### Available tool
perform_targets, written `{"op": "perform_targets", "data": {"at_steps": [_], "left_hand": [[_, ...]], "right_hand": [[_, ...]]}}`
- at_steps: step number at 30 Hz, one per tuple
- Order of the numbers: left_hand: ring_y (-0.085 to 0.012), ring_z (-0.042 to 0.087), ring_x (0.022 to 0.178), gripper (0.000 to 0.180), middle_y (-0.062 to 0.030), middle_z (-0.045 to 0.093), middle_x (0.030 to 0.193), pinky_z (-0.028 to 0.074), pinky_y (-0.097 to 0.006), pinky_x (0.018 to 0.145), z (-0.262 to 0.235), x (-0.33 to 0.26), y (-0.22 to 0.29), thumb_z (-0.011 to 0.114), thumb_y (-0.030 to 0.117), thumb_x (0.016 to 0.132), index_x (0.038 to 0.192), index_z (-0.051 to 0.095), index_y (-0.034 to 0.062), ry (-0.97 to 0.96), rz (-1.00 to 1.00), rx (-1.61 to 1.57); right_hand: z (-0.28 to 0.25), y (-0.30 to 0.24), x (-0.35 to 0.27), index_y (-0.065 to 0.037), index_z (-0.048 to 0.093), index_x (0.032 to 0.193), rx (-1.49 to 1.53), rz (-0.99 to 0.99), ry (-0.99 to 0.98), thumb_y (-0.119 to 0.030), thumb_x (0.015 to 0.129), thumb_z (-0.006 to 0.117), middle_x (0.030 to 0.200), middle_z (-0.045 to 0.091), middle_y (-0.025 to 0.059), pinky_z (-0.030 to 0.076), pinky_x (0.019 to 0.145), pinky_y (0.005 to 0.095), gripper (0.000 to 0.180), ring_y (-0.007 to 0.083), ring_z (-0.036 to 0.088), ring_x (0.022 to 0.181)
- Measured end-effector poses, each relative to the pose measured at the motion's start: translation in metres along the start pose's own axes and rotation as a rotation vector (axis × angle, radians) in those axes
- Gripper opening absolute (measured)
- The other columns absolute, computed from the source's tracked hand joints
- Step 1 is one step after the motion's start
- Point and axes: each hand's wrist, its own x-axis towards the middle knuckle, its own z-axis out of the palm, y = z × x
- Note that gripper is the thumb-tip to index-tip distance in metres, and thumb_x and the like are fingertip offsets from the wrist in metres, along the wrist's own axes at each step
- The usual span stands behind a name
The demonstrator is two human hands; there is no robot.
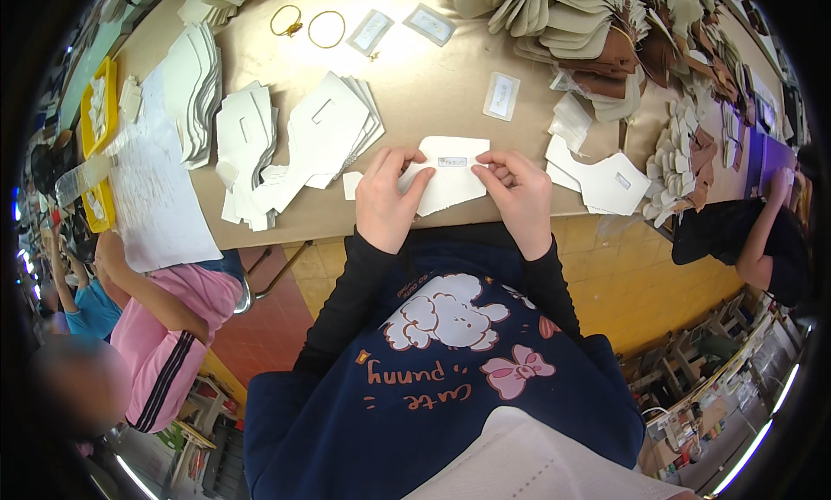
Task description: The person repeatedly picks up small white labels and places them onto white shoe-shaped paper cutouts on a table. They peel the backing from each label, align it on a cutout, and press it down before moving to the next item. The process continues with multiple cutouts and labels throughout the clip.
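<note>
— Your dark blue sweatshirt (450,361) with its cartoon print fills the bottom of the view. What do you have beyond it?

— You sit at a long tan table (433,84) whose near edge runs across the middle of the view. Below it you see a yellow and red tiled floor (623,283). Along the table lie white cut pieces (294,136) in fanned stacks to your left, beige and brown pieces (589,24) heaped at the far right, two wire rings (312,25) and small clear packets (501,96) at the far side. A person in a pink top (173,327) sits on your left, another in black (744,232) on your right.

— And the piece you are working on?

— You hold a white cut piece (452,188) flat at the near table edge, right in front of you. Its long axis runs left to right, roughly along the table edge, with a straight top side facing away from you. A small label (452,161) sits near that top side, between your hands.

— How do your hands stand?

— Your left hand (388,197) pinches the piece's left part, fingers curled over it. Your right hand (519,193) grips the right part, fingertips touching just beside the label.
</note>
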Motion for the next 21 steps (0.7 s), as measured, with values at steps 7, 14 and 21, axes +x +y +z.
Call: {"op": "perform_targets", "data": {"at_steps": [7, 14, 21], "left_hand": [[-0.0289, 0.066, 0.087, 0.017, -0.0123, 0.063, 0.092, 0.052, -0.037, 0.075, 0.0004, 0.0001, 0.0003, 0.073, 0.013, 0.087, 0.099, 0.066, 0.0034, 0.007, -0.009, 0.0], [-0.0282, 0.066, 0.088, 0.017, -0.0116, 0.064, 0.093, 0.052, -0.037, 0.075, 0.0014, 0.0005, -0.0005, 0.072, 0.012, 0.086, 0.099, 0.066, 0.0033, 0.009, -0.012, 0.001], [-0.0283, 0.067, 0.088, 0.017, -0.0115, 0.064, 0.094, 0.052, -0.037, 0.075, 0.0021, 0.0012, -0.0008, 0.072, 0.012, 0.087, 0.099, 0.066, 0.0034, 0.013, -0.004, 0.013]], "right_hand": [[0.0004, 0.0007, 0.0004, 0.006, 0.07, 0.096, 0.02, -0.003, -0.001, 0.001, 0.085, 0.075, 0.079, 0.063, 0.0053, 0.044, 0.057, 0.0208, 0.013, 0.0065, 0.054, 0.063], [0.0, 0.0019, 0.0006, 0.006, 0.07, 0.096, 0.005, -0.008, -0.009, 0.001, 0.085, 0.075, 0.079, 0.064, 0.0058, 0.045, 0.057, 0.0211, 0.013, 0.0069, 0.055, 0.063], [0.0012, 0.0015, 0.0005, 0.006, 0.07, 0.097, 0.013, -0.026, 0.001, 0.001, 0.085, 0.075, 0.078, 0.062, 0.0053, 0.045, 0.058, 0.021, 0.014, 0.007, 0.055, 0.063]]}}
